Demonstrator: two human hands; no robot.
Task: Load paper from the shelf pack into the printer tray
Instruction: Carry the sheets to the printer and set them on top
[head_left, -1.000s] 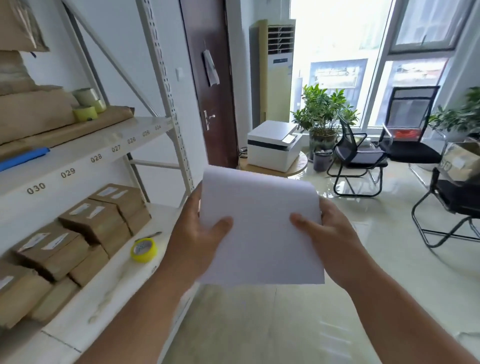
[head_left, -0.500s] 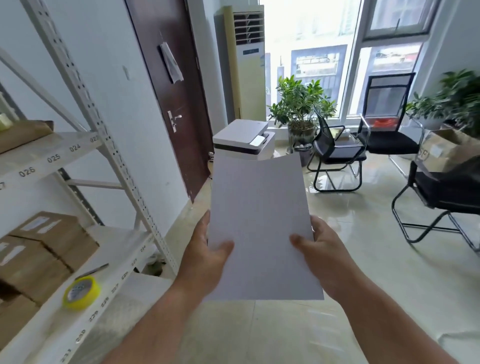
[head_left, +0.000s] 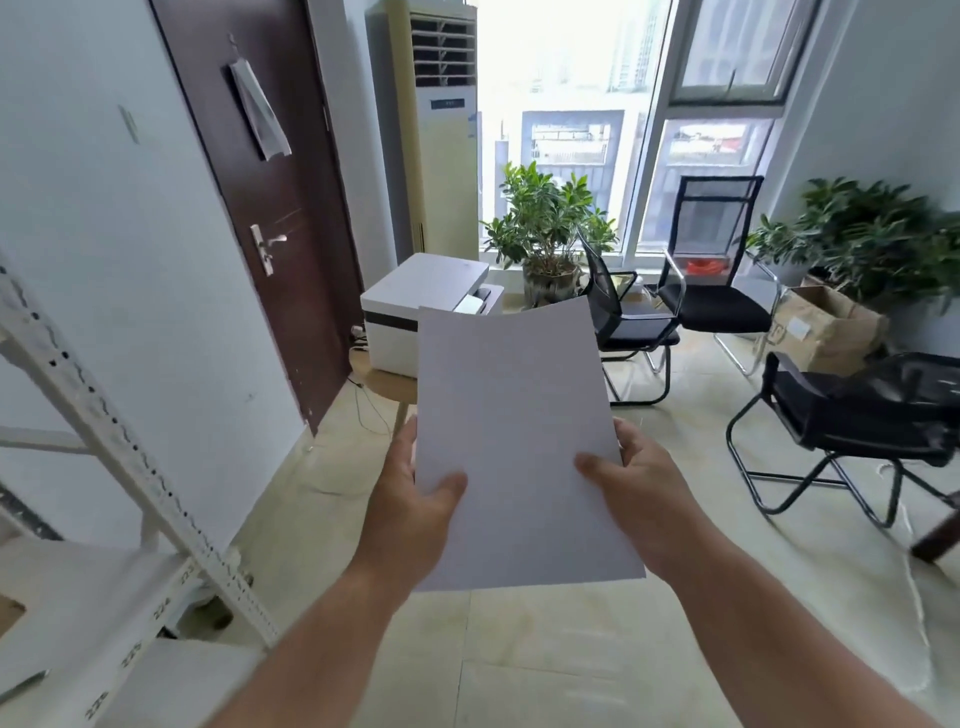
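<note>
Paper (head_left: 511, 441) in transit, carried toward the printer (head_left: 415, 306).
Left hand (head_left: 415, 499) and right hand (head_left: 631, 493) pinch its near edges; printer sits well beyond the fingers, tray to be opened next.

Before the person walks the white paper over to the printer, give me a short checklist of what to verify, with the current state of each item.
1. Both hands grip the white sheet stack: ok; left hand and right hand each pinch a lower side edge, thumbs on top.
2. Paper flat, uncreased: ok, only the top edge curves slightly.
3. White box-shaped printer in sight ahead: ok, on a round wooden table, partly hidden by the paper.
4. Printer tray open: cannot tell, the paper covers it.
5. Floor path clear: ok as far as visible; black mesh chair stands right of the printer.
</note>
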